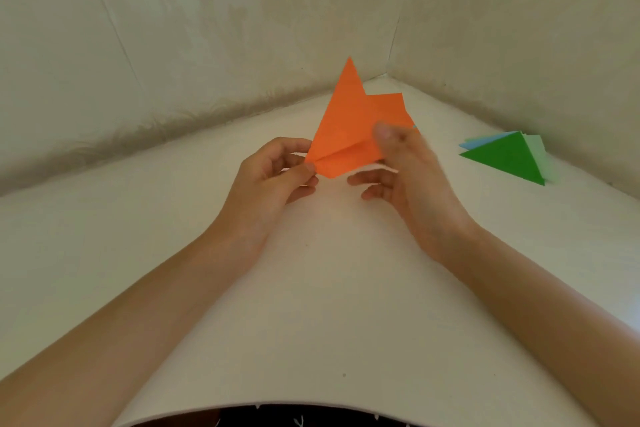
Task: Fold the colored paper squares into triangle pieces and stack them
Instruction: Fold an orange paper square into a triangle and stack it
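A white table (311,288) fills a corner between pale patterned walls (207,28), dark fabric (277,419) at its near edge.

Partly folded sheet (349,128) was held over table (311,288) between both hands. Left hand (277,177) pinched its lower left corner; right hand (405,170) held its right side, thumb on the near face. Sheet's tip pointed up and away from the grip, toward the wall corner (391,73) behind. Stack of folded triangles (509,159) lay on table well right of the grip, near the right wall.
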